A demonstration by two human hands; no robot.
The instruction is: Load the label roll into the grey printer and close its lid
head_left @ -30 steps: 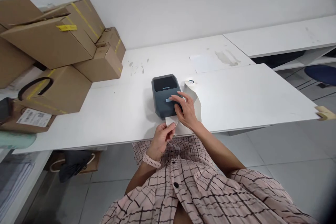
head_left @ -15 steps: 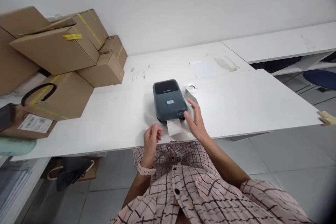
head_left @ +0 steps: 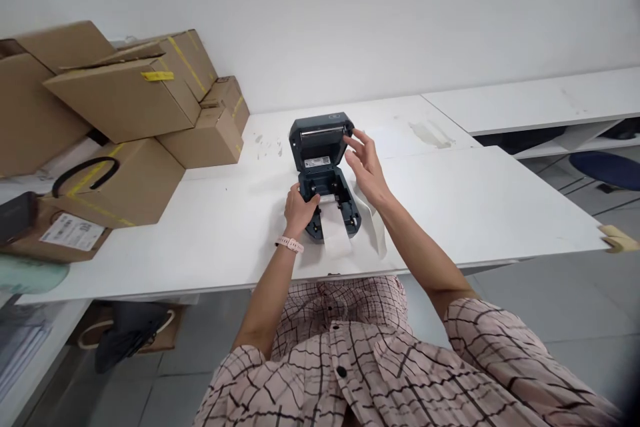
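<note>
A dark label printer (head_left: pixel 317 239) stands on the white table with its lid (head_left: pixel 320 125) tipped up and back, so the inside shows. From the base's front, a strip of white label paper (head_left: pixel 335 230) hangs toward the table edge. My left hand (head_left: pixel 300 210) grips the base's left side, its thumb over the rim near the paper. At the lid's right edge is my right hand (head_left: pixel 367 163), fingers apart and the tips at or very near the lid. A loose pale paper strip (head_left: pixel 379 233) lies along the printer's right side.
Cardboard boxes (head_left: pixel 123 97) are piled on the left of the white table (head_left: pixel 225 240), with a green roll (head_left: pixel 33 273) at the near left corner. A white wall stands behind. A dark blue stool (head_left: pixel 607 169) is beyond the table at right.
The printer lid has swung from closed to raised. My left hand has moved up onto the base's left side, and my right hand has risen to the lid's right edge.
</note>
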